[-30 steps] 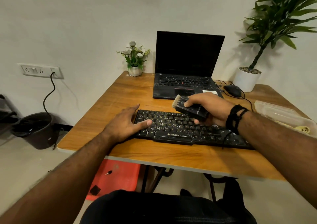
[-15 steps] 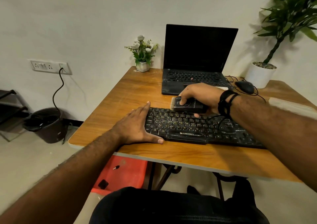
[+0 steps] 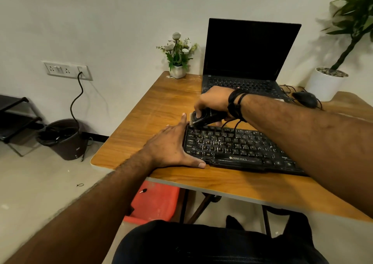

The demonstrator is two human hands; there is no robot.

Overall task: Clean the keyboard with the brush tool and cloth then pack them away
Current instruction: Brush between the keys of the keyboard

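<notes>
- Far left, on the floor: dark shelf rack (image 3: 14, 116), then a dark bin (image 3: 64, 138) lined with a black bag, standing below a wall socket plate (image 3: 67, 70) with a black cable (image 3: 77, 96) plugged in and hanging toward the bin.
- Under the table edge: red plastic stool (image 3: 155, 201) on the floor.
- Wooden table (image 3: 153, 110) with a pale edge band, bare at its left part.
- Left hand (image 3: 171, 146) flat on the table, palm down, fingers spread and gripping nothing; pressed against the left end of the keyboard, thumb lying along its front edge.
- Small white pot of pale flowers (image 3: 178, 55) at the back left corner of the table.
- Black keyboard (image 3: 238, 146) lying flat near the front edge, tilted slightly away to the right, partly hidden by the right forearm.
- Brush tool (image 3: 203, 118), black with a short pale bristle strip, at the keyboard's back left corner, bristles down on the top row.
- Right hand (image 3: 216, 100) closed around the brush tool from above, black bands on the wrist.
- Open black laptop (image 3: 250, 51), screen dark, behind the keyboard.
- Black mouse (image 3: 304, 99) with tangled wire, beside the laptop.
- White planter (image 3: 325, 84) with a leafy plant, far right.
</notes>
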